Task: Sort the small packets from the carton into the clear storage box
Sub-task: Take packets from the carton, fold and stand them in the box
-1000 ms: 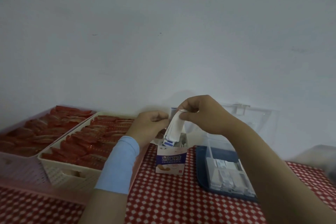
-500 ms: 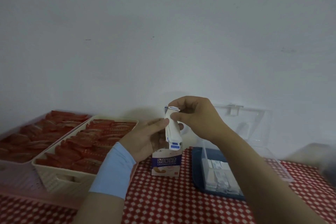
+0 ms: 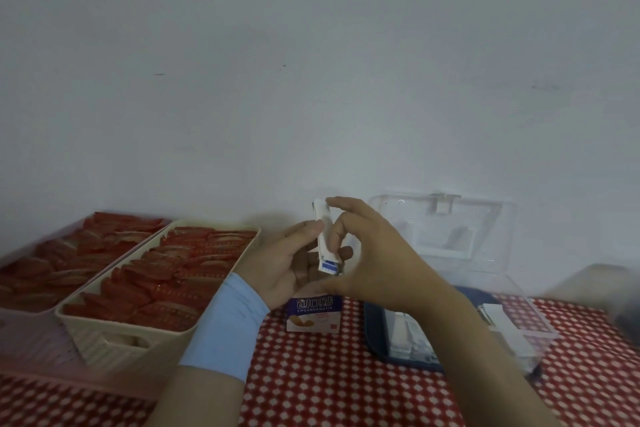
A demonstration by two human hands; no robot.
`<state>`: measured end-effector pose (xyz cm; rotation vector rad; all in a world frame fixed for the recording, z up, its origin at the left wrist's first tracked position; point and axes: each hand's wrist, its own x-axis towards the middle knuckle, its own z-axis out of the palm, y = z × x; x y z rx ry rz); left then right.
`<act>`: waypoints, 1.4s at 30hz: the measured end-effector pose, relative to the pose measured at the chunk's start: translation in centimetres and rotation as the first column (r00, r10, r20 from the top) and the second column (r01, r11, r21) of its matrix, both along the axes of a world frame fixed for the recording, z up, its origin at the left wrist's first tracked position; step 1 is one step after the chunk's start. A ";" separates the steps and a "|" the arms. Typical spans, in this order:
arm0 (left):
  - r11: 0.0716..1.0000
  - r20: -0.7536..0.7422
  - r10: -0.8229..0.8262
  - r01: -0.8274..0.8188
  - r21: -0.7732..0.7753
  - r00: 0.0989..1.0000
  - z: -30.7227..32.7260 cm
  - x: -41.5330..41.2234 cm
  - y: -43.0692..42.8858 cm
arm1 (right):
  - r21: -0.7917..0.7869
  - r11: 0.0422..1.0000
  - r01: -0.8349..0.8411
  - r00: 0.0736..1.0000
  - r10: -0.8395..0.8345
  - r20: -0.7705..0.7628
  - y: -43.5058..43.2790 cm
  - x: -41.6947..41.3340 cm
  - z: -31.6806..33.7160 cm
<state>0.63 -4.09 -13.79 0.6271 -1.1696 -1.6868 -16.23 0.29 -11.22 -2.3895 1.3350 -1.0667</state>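
Note:
A stack of small white packets (image 3: pixel 325 239) with a blue band at the lower end stands upright between my two hands, above the carton. My left hand (image 3: pixel 287 263) cups the stack from the left, thumb on its side. My right hand (image 3: pixel 374 253) touches it from the right, index fingertip on its top and thumb under it. The small white and purple carton (image 3: pixel 314 314) stands on the red checked cloth just below. The clear storage box (image 3: pixel 460 333), lid raised at the back, sits to the right on a dark blue tray and holds several white packets.
A cream basket (image 3: pixel 114 333) and a pink basket (image 3: pixel 20 322), both full of red packets, fill the left side. A white wall rises close behind everything. The red checked tablecloth (image 3: pixel 329 385) covers the table in front.
The stack of packets came up out of the carton. My left hand moved from the carton onto the stack, and my right hand's fingers loosened around it. The view shifted slightly.

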 end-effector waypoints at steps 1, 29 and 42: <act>1.000 0.016 -0.025 0.026 -0.012 1.000 0.0 0.0 0.1 | -0.006 1.000 0.012 1.000 -0.012 0.015 0.0 0.0 -0.1; 0.865 0.096 0.497 -0.483 -0.135 0.863 1.8 2.8 -1.3 | 0.025 0.977 0.211 0.846 -0.170 -0.506 -5.3 3.1 1.4; 0.820 0.145 0.570 -0.546 -0.175 0.809 1.2 3.4 -1.7 | 0.079 0.973 0.215 0.701 -0.097 -0.707 -7.1 6.1 -0.6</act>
